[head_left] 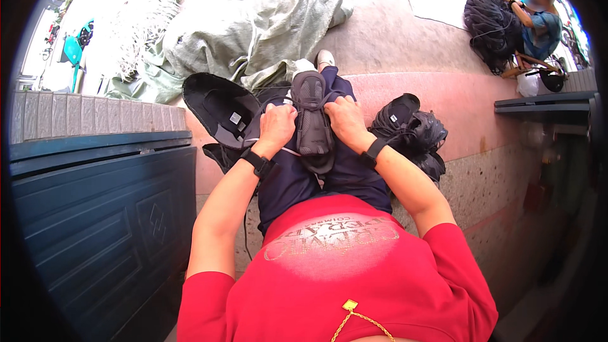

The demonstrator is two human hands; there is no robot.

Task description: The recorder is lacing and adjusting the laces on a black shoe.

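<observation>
A dark grey and black shoe upper (314,134) lies across my lap with its toe toward me. Dark lacing crosses its middle, and lace strands run out to both sides. On its left, my left hand (277,126) is closed in a pinch on a shoelace end. Along the opposite side, my right hand (346,120) is likewise closed, pinching the other shoelace end. The fingertips of both hands are partly hidden. Just left of my left hand, another black upper (221,111) shows its open inside with a small white label.
Several black uppers (411,128) are heaped to my right. Large grey-green sacks (253,25) lie ahead. Blue door panels (107,215) stand at left, and a dark ledge (544,104) is at right. Far right, a seated person (541,25) handles a dark bundle (491,28).
</observation>
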